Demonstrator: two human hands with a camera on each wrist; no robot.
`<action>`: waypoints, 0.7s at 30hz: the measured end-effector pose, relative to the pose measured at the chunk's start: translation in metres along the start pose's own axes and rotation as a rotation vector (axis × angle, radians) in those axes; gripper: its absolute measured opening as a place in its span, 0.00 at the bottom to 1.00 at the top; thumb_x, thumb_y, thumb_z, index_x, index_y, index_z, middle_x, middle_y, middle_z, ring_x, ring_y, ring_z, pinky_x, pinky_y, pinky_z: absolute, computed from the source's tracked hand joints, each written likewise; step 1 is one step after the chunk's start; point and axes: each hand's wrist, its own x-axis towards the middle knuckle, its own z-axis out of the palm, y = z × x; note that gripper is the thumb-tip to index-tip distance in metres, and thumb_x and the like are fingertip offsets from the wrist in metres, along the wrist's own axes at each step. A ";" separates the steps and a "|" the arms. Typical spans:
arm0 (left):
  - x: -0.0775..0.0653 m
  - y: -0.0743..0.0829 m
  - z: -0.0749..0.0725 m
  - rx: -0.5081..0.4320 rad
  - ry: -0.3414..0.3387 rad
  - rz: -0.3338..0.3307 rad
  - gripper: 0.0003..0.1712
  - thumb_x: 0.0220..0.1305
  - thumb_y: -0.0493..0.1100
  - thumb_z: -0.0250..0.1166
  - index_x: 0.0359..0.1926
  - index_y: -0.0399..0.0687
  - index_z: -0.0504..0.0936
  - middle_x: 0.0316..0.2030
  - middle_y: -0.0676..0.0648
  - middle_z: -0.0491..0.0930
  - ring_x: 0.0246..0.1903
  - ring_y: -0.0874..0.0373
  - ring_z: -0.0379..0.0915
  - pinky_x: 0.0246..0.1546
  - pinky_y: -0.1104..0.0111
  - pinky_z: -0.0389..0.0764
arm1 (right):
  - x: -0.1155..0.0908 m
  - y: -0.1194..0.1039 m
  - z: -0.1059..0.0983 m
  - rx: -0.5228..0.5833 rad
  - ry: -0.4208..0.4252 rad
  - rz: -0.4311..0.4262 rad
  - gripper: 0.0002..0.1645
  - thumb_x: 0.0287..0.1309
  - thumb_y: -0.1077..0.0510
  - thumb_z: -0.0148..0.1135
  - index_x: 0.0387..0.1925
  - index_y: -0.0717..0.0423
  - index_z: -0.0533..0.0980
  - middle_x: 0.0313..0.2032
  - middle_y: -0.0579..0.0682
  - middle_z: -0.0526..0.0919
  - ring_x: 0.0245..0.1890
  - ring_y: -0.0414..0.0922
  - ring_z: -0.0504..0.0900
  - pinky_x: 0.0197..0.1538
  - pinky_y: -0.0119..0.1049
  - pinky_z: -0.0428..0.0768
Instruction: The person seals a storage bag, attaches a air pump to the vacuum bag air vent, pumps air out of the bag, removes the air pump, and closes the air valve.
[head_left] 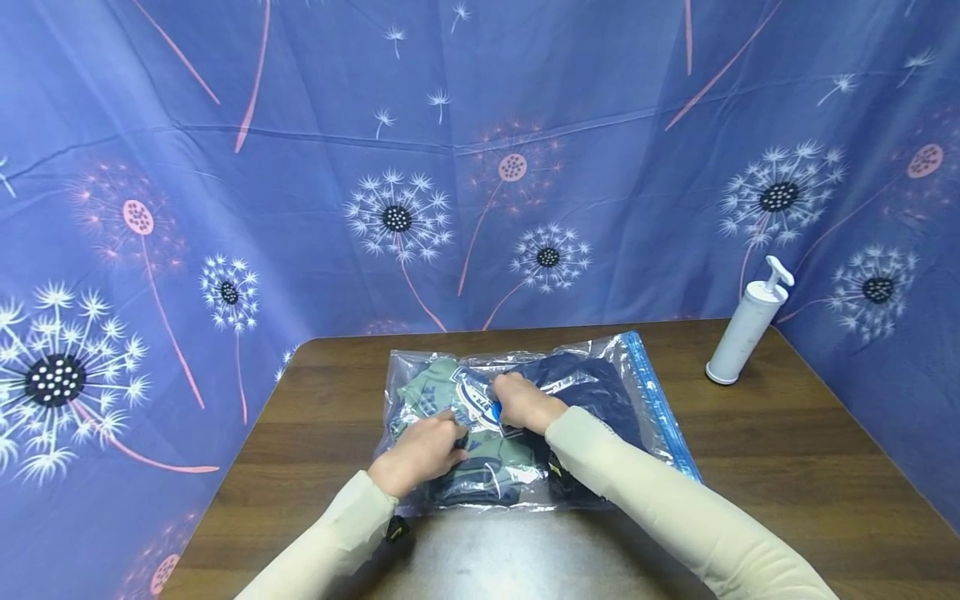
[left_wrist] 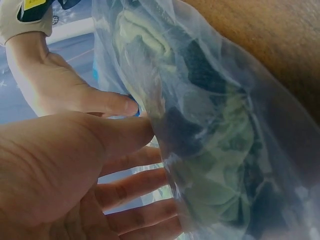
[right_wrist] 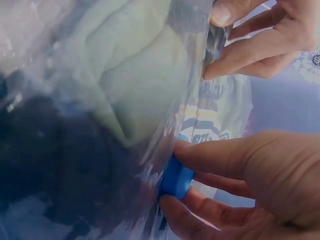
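Observation:
A clear plastic storage bag (head_left: 637,387) lies flat on the table with folded clothes inside, green ones (head_left: 420,390) with printing at the left and dark navy ones (head_left: 592,379) at the right. My right hand (head_left: 525,403) pinches a round blue valve cap (right_wrist: 176,177) on the bag's upper face between thumb and fingers. Just left of it, my left hand (head_left: 424,448) rests its fingertips on the film over the green clothes. In the left wrist view its fingers (left_wrist: 135,187) are spread and fairly straight against the bag.
A white hand pump (head_left: 744,332) with a T-shaped handle stands upright at the table's back right. The bag's blue zip strip (head_left: 660,404) runs along its right end. Behind the brown wooden table (head_left: 795,467) hangs a blue cloth (head_left: 637,183) printed with dandelions.

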 end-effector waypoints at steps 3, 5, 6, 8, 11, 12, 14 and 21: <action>0.002 -0.001 0.000 -0.016 -0.018 0.000 0.13 0.62 0.47 0.75 0.43 0.45 0.89 0.39 0.43 0.82 0.36 0.48 0.83 0.36 0.54 0.85 | 0.000 0.002 0.001 -0.001 -0.009 0.004 0.26 0.44 0.78 0.63 0.13 0.51 0.60 0.18 0.46 0.57 0.27 0.46 0.61 0.30 0.37 0.65; 0.003 -0.002 -0.001 -0.034 -0.033 -0.006 0.13 0.62 0.47 0.75 0.43 0.45 0.89 0.39 0.43 0.82 0.37 0.48 0.83 0.38 0.54 0.85 | 0.000 0.004 0.002 -0.010 -0.013 -0.004 0.26 0.46 0.77 0.64 0.14 0.52 0.61 0.19 0.46 0.56 0.28 0.46 0.61 0.32 0.38 0.64; 0.004 -0.003 -0.001 -0.038 -0.038 -0.008 0.13 0.62 0.47 0.75 0.43 0.46 0.89 0.39 0.44 0.83 0.38 0.48 0.83 0.39 0.54 0.85 | 0.000 0.004 0.002 -0.017 -0.009 -0.010 0.24 0.46 0.76 0.65 0.14 0.53 0.63 0.20 0.46 0.58 0.29 0.46 0.62 0.33 0.39 0.64; 0.005 -0.004 0.000 -0.044 -0.042 -0.012 0.13 0.61 0.48 0.75 0.43 0.46 0.89 0.39 0.45 0.83 0.40 0.49 0.83 0.40 0.54 0.85 | 0.000 0.005 0.002 -0.032 -0.007 -0.020 0.18 0.47 0.75 0.67 0.17 0.56 0.69 0.22 0.47 0.63 0.31 0.47 0.64 0.36 0.40 0.66; 0.006 -0.006 0.001 -0.046 -0.047 -0.003 0.12 0.61 0.48 0.75 0.42 0.46 0.89 0.37 0.46 0.81 0.38 0.50 0.81 0.39 0.55 0.84 | -0.002 0.007 0.002 -0.044 -0.006 -0.044 0.09 0.46 0.74 0.68 0.25 0.61 0.78 0.25 0.49 0.71 0.33 0.48 0.67 0.40 0.43 0.70; 0.007 -0.007 0.001 -0.045 -0.042 0.009 0.12 0.61 0.48 0.75 0.41 0.46 0.89 0.37 0.46 0.81 0.38 0.50 0.81 0.39 0.55 0.84 | -0.003 0.007 0.001 -0.047 -0.009 -0.052 0.09 0.47 0.74 0.67 0.26 0.60 0.78 0.25 0.49 0.71 0.34 0.48 0.66 0.40 0.43 0.69; 0.007 -0.009 0.001 -0.037 -0.026 0.035 0.13 0.61 0.48 0.75 0.42 0.46 0.89 0.38 0.46 0.82 0.38 0.51 0.81 0.38 0.56 0.85 | -0.004 0.008 -0.001 -0.050 -0.012 -0.073 0.08 0.46 0.75 0.66 0.27 0.62 0.79 0.25 0.49 0.71 0.34 0.48 0.67 0.41 0.43 0.70; 0.004 -0.013 -0.002 0.019 0.053 0.165 0.12 0.60 0.46 0.76 0.41 0.46 0.89 0.37 0.48 0.81 0.35 0.55 0.81 0.36 0.61 0.86 | -0.005 0.010 -0.001 -0.022 -0.018 -0.027 0.07 0.54 0.66 0.70 0.36 0.60 0.82 0.30 0.49 0.75 0.37 0.47 0.68 0.40 0.42 0.73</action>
